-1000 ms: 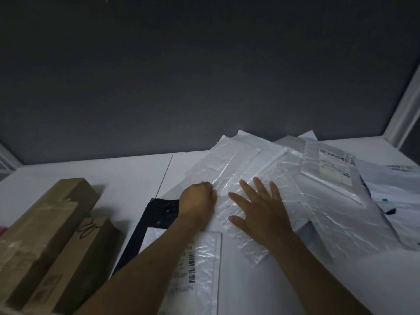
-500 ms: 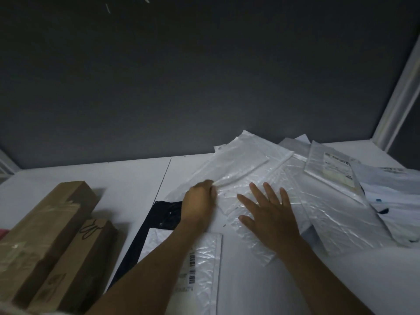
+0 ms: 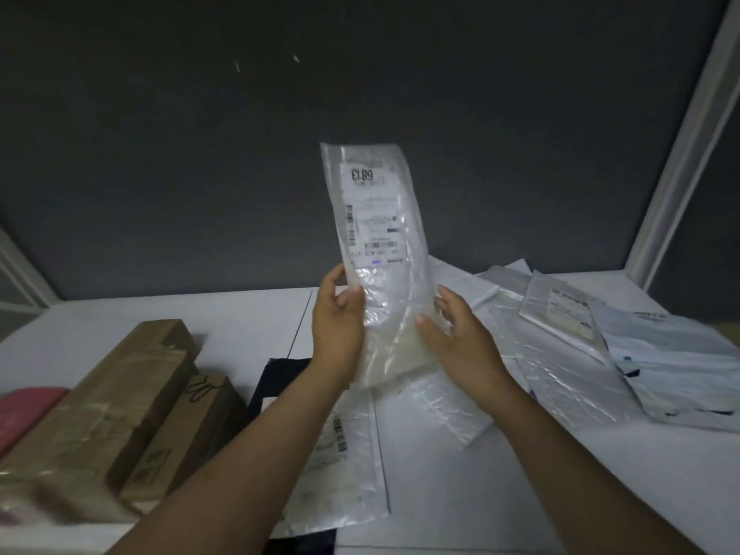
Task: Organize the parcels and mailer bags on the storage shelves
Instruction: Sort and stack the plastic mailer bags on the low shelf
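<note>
A clear mailer bag with a white shipping label stands upright in the air above the white shelf. My left hand grips its left edge, thumb in front. My right hand holds its lower right side with the thumb on the plastic. Under my arms lie another labelled clear mailer and a black bag. A loose heap of clear and white mailer bags spreads to the right.
Two long brown cardboard parcels lie side by side at the left, with a pink parcel beyond them. A dark grey back wall closes the shelf. A white upright post stands at the right.
Both hands were flat on the pile of mailers; now they have lifted one clear labelled mailer off it and hold it upright. The view has tilted slightly.
</note>
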`<action>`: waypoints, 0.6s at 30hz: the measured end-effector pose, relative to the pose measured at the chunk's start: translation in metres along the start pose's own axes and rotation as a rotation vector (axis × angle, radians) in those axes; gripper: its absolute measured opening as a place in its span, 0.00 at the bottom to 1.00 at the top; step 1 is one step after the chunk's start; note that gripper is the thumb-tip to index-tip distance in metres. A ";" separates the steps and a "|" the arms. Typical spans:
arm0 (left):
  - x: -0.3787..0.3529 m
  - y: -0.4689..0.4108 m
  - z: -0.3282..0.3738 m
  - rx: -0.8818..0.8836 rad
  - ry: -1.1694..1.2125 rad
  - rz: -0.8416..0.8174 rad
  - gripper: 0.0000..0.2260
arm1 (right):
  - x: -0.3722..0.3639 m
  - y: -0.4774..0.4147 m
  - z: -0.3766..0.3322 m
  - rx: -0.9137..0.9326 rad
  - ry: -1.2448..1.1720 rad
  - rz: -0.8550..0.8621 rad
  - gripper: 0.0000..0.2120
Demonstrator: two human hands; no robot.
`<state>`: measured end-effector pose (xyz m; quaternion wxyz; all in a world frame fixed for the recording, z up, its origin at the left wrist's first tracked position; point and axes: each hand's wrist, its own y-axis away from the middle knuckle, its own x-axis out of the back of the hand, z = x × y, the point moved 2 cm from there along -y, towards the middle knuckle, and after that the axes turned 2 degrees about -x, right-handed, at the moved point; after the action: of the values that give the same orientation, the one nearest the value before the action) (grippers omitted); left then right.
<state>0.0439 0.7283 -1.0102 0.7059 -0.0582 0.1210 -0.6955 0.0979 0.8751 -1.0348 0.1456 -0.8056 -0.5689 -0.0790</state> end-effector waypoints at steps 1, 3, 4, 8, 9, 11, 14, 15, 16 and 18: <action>0.003 0.012 0.001 0.046 0.031 -0.037 0.14 | 0.000 0.006 -0.004 -0.059 -0.084 -0.002 0.30; 0.011 0.031 0.000 0.123 0.074 -0.099 0.13 | -0.002 0.019 -0.007 -0.177 -0.225 -0.018 0.35; 0.015 0.040 0.000 0.150 0.073 -0.113 0.13 | -0.002 0.026 -0.008 -0.216 -0.246 -0.029 0.35; 0.035 0.060 -0.003 0.232 0.079 -0.159 0.11 | -0.001 0.043 -0.007 -0.261 -0.217 -0.001 0.23; 0.041 0.063 -0.003 0.234 0.070 -0.183 0.10 | -0.003 0.045 -0.006 -0.272 -0.214 0.027 0.19; 0.053 0.070 -0.004 0.225 0.018 -0.231 0.09 | -0.009 0.052 0.000 -0.301 -0.222 0.062 0.11; 0.073 0.077 -0.005 0.258 -0.142 -0.260 0.08 | -0.022 0.064 0.005 -0.344 -0.262 0.002 0.06; 0.080 0.077 -0.005 0.246 -0.222 -0.263 0.10 | -0.025 0.066 0.007 -0.334 -0.228 -0.018 0.08; 0.087 0.077 -0.003 0.203 -0.317 -0.268 0.11 | -0.025 0.066 0.006 -0.294 -0.122 -0.013 0.11; 0.099 0.072 0.007 0.060 -0.512 -0.301 0.10 | -0.019 0.064 0.000 -0.099 0.250 0.092 0.27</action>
<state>0.1152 0.6309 -1.0304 0.6038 -0.2279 -0.0916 -0.7584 0.1518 0.8387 -1.0497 0.1790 -0.8209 -0.5041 -0.1999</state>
